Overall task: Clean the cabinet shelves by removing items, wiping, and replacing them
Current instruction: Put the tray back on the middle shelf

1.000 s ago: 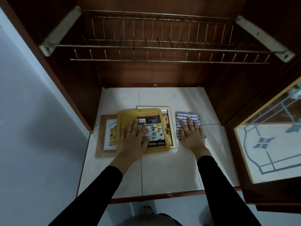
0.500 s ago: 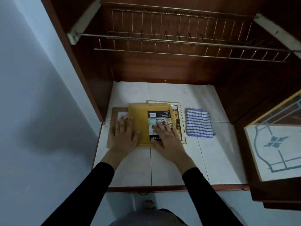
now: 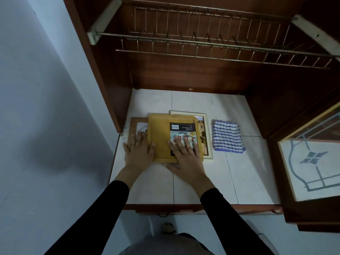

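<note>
A yellow tray [image 3: 161, 133] with a printed label lies on the white tiled shelf [image 3: 202, 181], stacked over a brown wooden frame [image 3: 135, 124] on the left and a cream picture frame [image 3: 206, 126] on the right. My left hand [image 3: 138, 151] lies flat at the tray's left edge, over the brown frame. My right hand [image 3: 185, 153] rests flat on the tray's label, thumb at the tray's near edge. A blue-and-white checked cloth [image 3: 227, 136] lies folded to the right, untouched.
A wire dish rack [image 3: 211, 43] hangs above the shelf inside the dark wooden cabinet. An open cabinet door with a patterned glass panel [image 3: 312, 166] stands at the right. A pale wall [image 3: 46, 107] borders the cabinet on the left.
My right hand left the checked cloth and moved left onto the yellow tray. My left hand shifted from the tray's label to its left edge. The view turned left.
</note>
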`<state>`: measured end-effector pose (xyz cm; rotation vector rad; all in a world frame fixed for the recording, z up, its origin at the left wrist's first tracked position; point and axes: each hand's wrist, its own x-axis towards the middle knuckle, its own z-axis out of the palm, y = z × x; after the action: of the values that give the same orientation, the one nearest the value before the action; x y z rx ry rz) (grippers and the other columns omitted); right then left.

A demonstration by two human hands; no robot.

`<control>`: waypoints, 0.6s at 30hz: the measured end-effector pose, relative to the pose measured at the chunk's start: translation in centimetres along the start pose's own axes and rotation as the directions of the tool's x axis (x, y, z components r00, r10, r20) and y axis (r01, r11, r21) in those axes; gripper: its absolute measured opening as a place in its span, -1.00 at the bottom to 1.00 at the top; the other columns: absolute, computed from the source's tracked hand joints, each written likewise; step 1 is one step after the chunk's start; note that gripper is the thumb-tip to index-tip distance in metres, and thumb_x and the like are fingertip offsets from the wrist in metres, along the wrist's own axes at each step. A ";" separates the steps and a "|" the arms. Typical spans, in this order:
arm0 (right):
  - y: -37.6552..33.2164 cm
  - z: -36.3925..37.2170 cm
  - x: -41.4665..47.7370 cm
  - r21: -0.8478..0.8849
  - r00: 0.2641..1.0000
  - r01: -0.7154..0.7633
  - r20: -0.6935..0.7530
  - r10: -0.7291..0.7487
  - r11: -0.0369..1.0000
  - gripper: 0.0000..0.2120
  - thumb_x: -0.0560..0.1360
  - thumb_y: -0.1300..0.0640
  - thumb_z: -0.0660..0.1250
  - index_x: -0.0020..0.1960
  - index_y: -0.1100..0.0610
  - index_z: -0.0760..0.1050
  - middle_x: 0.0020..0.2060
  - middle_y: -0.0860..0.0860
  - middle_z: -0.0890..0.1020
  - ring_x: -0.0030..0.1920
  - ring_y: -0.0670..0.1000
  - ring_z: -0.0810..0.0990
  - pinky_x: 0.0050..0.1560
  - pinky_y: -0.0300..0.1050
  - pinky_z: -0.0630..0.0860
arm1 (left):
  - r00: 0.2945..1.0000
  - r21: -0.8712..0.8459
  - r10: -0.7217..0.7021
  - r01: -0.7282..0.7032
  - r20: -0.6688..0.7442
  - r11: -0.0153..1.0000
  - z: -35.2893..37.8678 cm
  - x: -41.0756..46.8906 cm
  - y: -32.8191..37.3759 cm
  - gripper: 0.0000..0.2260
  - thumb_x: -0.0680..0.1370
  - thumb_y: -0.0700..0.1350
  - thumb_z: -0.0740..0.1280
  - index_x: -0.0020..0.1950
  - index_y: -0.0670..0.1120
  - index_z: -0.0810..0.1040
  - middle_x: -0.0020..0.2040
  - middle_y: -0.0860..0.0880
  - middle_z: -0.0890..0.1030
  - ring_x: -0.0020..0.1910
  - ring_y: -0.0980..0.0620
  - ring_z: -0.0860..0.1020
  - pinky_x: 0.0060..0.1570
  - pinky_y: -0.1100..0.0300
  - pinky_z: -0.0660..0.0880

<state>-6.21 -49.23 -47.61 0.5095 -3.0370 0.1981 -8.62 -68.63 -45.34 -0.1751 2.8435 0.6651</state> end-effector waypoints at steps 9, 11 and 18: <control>-0.5 -0.4 -0.8 -0.043 0.998 -0.004 -0.070 0.001 0.999 -0.35 0.50 -0.18 0.26 0.54 -0.15 0.18 0.51 0.04 0.30 0.50 0.25 0.26 0.40 0.37 0.25 | 0.998 -0.192 0.029 -0.038 -0.052 0.981 -0.1 -0.8 0.5 -0.49 0.69 0.08 0.03 0.63 0.00 0.04 0.63 -0.01 0.02 0.60 -0.06 -0.13 0.51 -0.19 -0.26; -0.8 -0.3 -0.9 -0.034 0.994 -0.003 -0.111 -0.001 0.999 -0.28 0.44 -0.03 0.40 0.53 -0.16 0.20 0.51 0.05 0.31 0.49 0.25 0.27 0.38 0.39 0.26 | 0.998 -0.209 0.040 -0.051 -0.057 0.976 -0.1 -1.0 0.4 -0.49 0.70 0.08 0.03 0.63 0.01 0.04 0.63 -0.01 0.04 0.60 -0.07 -0.12 0.51 -0.18 -0.25; -1.1 -0.8 -2.0 -0.119 0.960 -0.021 -0.279 -0.013 0.993 -0.26 0.37 0.24 0.44 0.48 -0.13 0.33 0.43 0.05 0.43 0.43 0.22 0.38 0.34 0.40 0.29 | 0.991 -0.153 0.131 -0.132 -0.011 0.979 -0.5 -2.4 -1.0 -0.51 0.69 0.14 -0.04 0.61 0.06 0.08 0.62 0.03 0.07 0.60 -0.07 -0.02 0.52 -0.18 -0.16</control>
<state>-3.91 -49.45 -46.81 0.4256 -2.7537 0.0777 -6.25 -69.61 -44.75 -0.0111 2.8227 0.9121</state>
